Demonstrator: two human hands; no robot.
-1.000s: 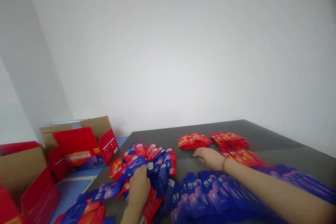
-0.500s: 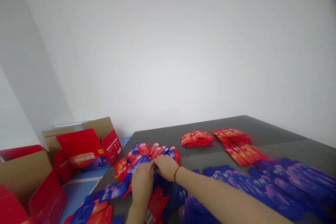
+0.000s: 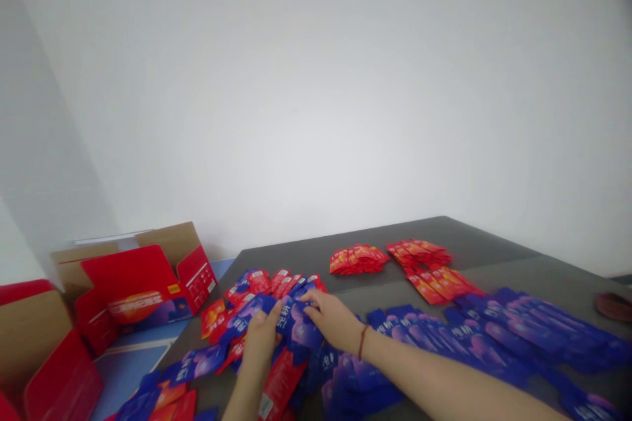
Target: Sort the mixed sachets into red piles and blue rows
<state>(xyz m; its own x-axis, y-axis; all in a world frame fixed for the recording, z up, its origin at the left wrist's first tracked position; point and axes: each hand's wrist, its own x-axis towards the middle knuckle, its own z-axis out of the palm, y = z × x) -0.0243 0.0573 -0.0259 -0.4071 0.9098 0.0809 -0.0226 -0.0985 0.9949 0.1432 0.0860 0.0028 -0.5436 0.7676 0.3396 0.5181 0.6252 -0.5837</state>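
Over a mixed pile of red and blue sachets, a blue sachet (image 3: 299, 325) with white lettering and purple shapes is stretched between my two hands, face up. My left hand (image 3: 261, 335) pinches its left edge, thumb on top. At its right side, my right hand (image 3: 333, 319), with a thin red cord at the wrist, grips it between thumb and fingers. Red sachets (image 3: 284, 378) lie under and around the hands. Just to the right, blue sachets (image 3: 355, 375) overlap one another near my right forearm.
Rows of blue sachets (image 3: 523, 329) cover the right of the dark table (image 3: 291, 256). Red sachets are bunched in a stack (image 3: 358, 259) and fanned groups (image 3: 439, 283) farther back. At the left stand open red cartons (image 3: 133, 286). A brown object (image 3: 612, 306) lies at the right edge.
My hands have moved apart, the right one rightward, and the blue sachet between them now shows its front. The view has turned slightly right.
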